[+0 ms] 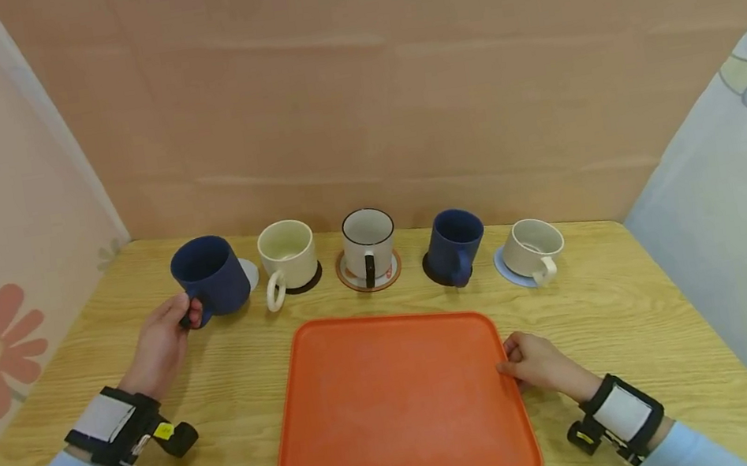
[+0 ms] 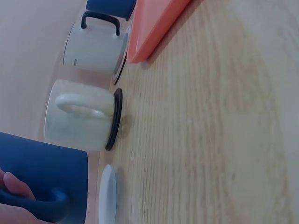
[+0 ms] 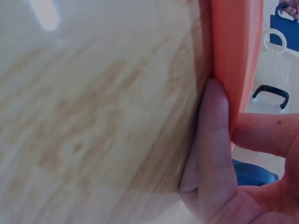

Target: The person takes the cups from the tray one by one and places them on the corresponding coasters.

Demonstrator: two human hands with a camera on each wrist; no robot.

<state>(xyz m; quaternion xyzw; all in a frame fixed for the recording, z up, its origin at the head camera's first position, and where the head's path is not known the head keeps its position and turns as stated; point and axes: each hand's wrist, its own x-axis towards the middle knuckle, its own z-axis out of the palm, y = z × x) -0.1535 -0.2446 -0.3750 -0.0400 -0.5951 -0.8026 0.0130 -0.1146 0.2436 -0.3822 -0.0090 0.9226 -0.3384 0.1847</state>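
Note:
My left hand grips the handle of a large dark blue mug at the far left. In the left wrist view this blue mug is raised above the table, beside a white coaster. At the right edge of an orange tray, my right hand pinches the rim, thumb on top and fingers along the outer side. The right wrist view shows the fingers against the tray's wall. Nothing lies on the tray, which rests flat on the wooden table.
Behind the tray stand a cream mug on a black coaster, a white black-rimmed mug on a patterned coaster, a smaller blue mug on a dark coaster and a low white cup on a light blue coaster. A brown backdrop rises behind.

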